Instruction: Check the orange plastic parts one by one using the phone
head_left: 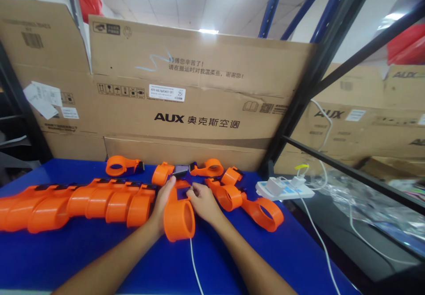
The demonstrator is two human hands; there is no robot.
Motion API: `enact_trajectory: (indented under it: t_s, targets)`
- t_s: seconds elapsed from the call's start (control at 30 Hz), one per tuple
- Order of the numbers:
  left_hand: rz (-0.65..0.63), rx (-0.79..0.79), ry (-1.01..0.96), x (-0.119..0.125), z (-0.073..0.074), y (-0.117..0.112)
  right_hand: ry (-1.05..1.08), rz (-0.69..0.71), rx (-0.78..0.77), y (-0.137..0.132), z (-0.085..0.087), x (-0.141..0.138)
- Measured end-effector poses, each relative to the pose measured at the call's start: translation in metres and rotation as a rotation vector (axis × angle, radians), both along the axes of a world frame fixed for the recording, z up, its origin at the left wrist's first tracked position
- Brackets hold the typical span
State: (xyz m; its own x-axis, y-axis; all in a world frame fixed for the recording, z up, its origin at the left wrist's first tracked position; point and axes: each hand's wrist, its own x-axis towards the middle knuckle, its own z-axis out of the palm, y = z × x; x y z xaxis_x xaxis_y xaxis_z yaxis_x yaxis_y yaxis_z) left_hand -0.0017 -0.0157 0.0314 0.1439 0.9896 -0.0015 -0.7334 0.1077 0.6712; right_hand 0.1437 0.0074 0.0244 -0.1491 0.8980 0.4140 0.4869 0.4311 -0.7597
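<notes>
Left hand (pixel 162 200): clamped on an orange tape dispenser (pixel 174 220)
Right hand (pixel 204 202): fingers curled beside it; cannot tell grip
Worktop (pixel 49 259): blue, dispenser row (pixel 114 206) at left

From here I can read "AUX 奥克斯空调" on the big cardboard panel (pixel 199 102), "师傅您辛苦了!" higher up, "25" on its white label (pixel 167 93), and "AUX" again on the right-hand cardboard (pixel 365 131).
</notes>
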Motion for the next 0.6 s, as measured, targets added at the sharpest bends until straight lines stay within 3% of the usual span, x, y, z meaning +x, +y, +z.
enact_trajectory:
  t_s: [0.07,0.2,0.4,0.6]
  targets:
    - [-0.076,-0.054,-0.074,0.000,0.005,-0.002,-0.050,-0.034,0.025,-0.003,0.002,-0.001]
    - [-0.106,-0.061,-0.150,-0.003,0.016,-0.005,-0.181,-0.111,0.104,-0.007,0.012,0.006]
    - [-0.117,-0.163,-0.205,-0.001,0.023,-0.010,-0.339,-0.383,0.249,0.001,0.033,0.040]
    - [0.078,-0.272,-0.092,0.002,0.017,-0.006,-0.710,-0.447,0.005,0.004,0.031,0.042]
